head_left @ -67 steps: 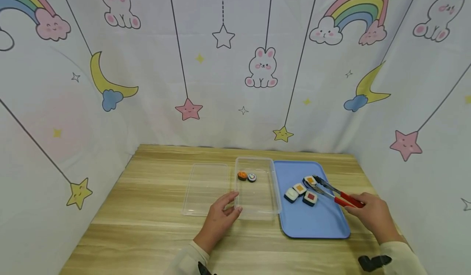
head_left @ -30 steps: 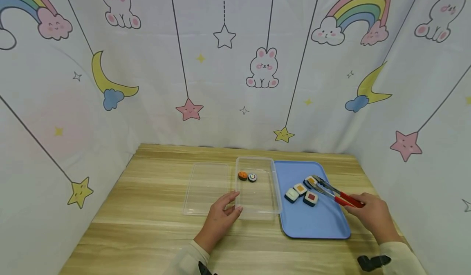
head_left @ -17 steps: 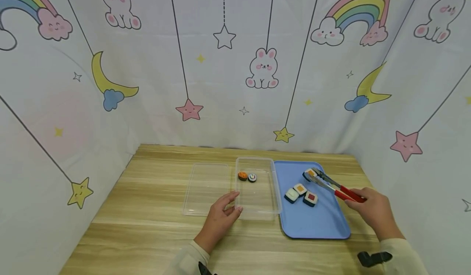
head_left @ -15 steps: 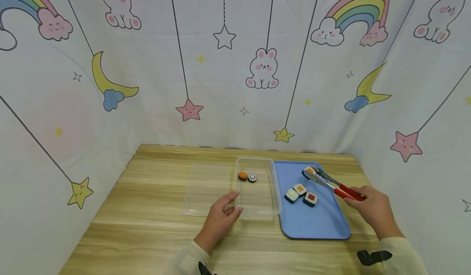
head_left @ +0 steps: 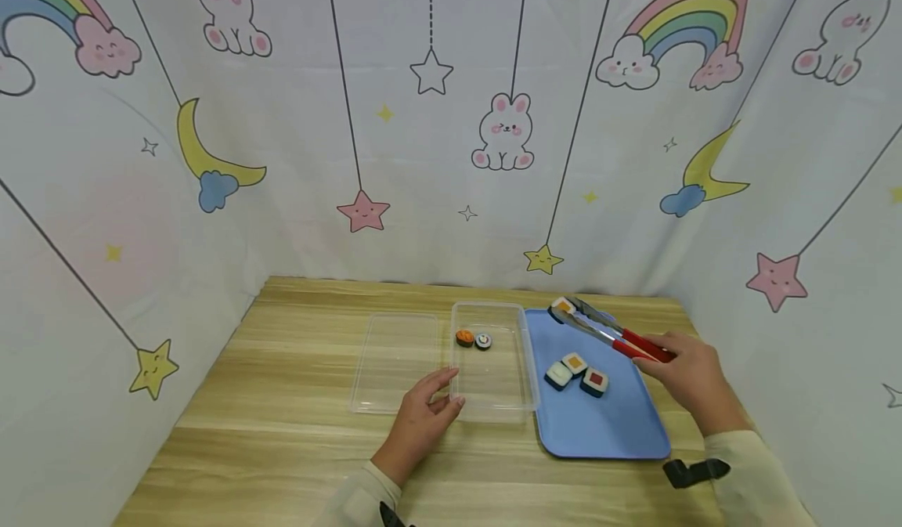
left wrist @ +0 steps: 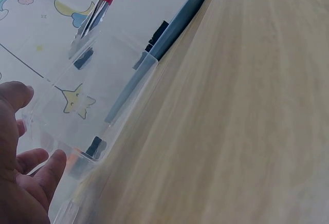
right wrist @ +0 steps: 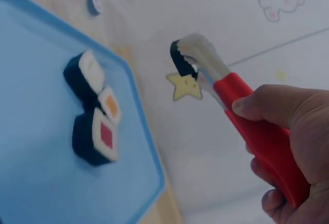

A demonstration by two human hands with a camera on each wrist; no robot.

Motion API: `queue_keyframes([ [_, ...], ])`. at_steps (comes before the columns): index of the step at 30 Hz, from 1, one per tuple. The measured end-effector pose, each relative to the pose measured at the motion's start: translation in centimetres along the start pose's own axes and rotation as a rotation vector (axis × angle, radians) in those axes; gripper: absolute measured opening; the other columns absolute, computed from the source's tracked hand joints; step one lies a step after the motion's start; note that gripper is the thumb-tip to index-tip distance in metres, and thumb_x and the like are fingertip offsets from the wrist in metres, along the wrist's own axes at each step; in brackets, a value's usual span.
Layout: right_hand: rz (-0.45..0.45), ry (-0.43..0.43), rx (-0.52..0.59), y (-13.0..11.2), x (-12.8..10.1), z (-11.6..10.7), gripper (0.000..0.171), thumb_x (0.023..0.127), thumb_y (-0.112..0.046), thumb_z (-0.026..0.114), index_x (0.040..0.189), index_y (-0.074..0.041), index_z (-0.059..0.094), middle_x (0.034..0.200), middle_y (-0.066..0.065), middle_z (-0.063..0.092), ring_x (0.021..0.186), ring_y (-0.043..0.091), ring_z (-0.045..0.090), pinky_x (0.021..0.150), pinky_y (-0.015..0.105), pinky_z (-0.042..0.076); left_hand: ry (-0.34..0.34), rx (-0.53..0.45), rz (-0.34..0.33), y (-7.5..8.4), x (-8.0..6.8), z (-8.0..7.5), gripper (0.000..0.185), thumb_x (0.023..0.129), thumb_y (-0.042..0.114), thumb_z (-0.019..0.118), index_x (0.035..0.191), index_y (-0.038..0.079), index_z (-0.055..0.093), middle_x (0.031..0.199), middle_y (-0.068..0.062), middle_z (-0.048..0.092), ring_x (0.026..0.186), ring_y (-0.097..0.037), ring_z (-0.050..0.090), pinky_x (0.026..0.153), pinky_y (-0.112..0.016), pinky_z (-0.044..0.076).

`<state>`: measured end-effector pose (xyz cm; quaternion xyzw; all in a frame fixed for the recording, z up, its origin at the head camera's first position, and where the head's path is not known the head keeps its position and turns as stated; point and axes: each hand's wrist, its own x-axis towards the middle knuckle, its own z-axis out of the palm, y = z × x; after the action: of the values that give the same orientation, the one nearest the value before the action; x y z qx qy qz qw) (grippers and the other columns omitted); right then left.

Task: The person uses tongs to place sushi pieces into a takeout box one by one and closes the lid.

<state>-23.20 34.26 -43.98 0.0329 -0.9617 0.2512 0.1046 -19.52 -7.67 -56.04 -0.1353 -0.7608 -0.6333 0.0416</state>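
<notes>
My right hand [head_left: 694, 374] grips red-handled tongs [right wrist: 257, 126]. Between their metal tips is a sushi roll piece with an orange centre [head_left: 561, 308], raised over the back of the blue tray [head_left: 606, 433]. Three more pieces sit on that tray: a plain white-topped one [head_left: 558, 375], an orange-centred one [head_left: 574, 364] and a red-centred one [head_left: 595, 381]. My left hand [head_left: 421, 421] rests its loosely spread fingers against the left side of the clear plastic box [head_left: 493, 411]. Inside the box are an orange-topped sushi [head_left: 464, 338] and a small round roll [head_left: 482, 341].
A clear flat lid [head_left: 395, 362] lies left of the box on the wooden table [head_left: 282, 433]. The tray stands directly beside the box's right wall. A white patterned curtain [head_left: 423, 253] borders the table at the back and sides.
The tongs have closed on the orange-centred roll piece and lifted it off the tray. My right hand has carried it up and leftward. My left hand stays in place.
</notes>
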Motion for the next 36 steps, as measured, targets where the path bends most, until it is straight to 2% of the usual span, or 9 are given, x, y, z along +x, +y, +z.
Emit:
queue_keyframes([
  [9,-0.048,-0.052,0.090,-3.6,1.3,1.9,0.044,0.087,-0.021,0.086,0.123,0.001,0.074,0.110,0.022,0.071,0.093,0.036,0.061,0.065,0.035,0.061,0.003,-0.001,0.025,-0.2,0.0,0.0,0.048,0.098,0.012,0.074,0.143,0.006,0.062,0.149,-0.021,0.053,0.132,-0.047,0.054,0.101,-0.039,0.058],
  [14,-0.124,-0.086,0.090,-5.4,2.1,3.5,0.042,0.084,-0.019,0.088,0.120,-0.001,0.077,0.106,0.015,0.071,0.088,0.029,0.061,0.062,0.030,0.058,-0.006,-0.005,0.003,0.1,0.1,0.0,0.048,0.098,0.013,0.075,0.144,0.008,0.061,0.151,-0.019,0.053,0.134,-0.043,0.054,0.101,-0.035,0.057],
  [18,-0.134,-0.144,0.114,-7.0,2.3,4.6,0.039,0.084,-0.018,0.087,0.120,-0.006,0.078,0.105,0.011,0.070,0.084,0.027,0.062,0.057,0.028,0.059,-0.009,-0.002,-0.006,0.1,0.1,0.0,0.049,0.098,0.015,0.075,0.144,0.007,0.061,0.151,-0.017,0.053,0.134,-0.042,0.054,0.101,-0.033,0.057],
  [25,-0.214,-0.226,0.067,-9.0,2.8,6.4,0.034,0.083,-0.017,0.086,0.115,-0.006,0.080,0.098,0.006,0.071,0.086,0.024,0.063,0.061,0.029,0.057,-0.001,0.001,0.029,-0.2,0.2,0.0,0.050,0.098,0.012,0.074,0.144,-0.001,0.059,0.150,-0.022,0.053,0.132,-0.044,0.056,0.100,-0.034,0.057],
  [32,-0.213,-0.301,0.041,-9.8,3.2,7.9,0.032,0.083,-0.018,0.087,0.112,-0.007,0.081,0.100,0.006,0.071,0.087,0.023,0.062,0.062,0.027,0.057,0.009,-0.012,0.035,-0.4,0.3,0.0,0.049,0.097,0.011,0.074,0.143,-0.001,0.060,0.148,-0.021,0.054,0.131,-0.043,0.056,0.100,-0.038,0.058],
  [36,-0.216,-0.328,-0.007,-10.2,3.3,8.4,0.031,0.083,-0.020,0.088,0.111,-0.010,0.081,0.099,0.005,0.070,0.084,0.019,0.059,0.064,0.028,0.056,0.002,-0.012,0.026,-0.3,0.2,0.0,0.050,0.097,0.011,0.074,0.143,0.000,0.059,0.149,-0.020,0.053,0.135,-0.040,0.055,0.101,-0.035,0.057],
])
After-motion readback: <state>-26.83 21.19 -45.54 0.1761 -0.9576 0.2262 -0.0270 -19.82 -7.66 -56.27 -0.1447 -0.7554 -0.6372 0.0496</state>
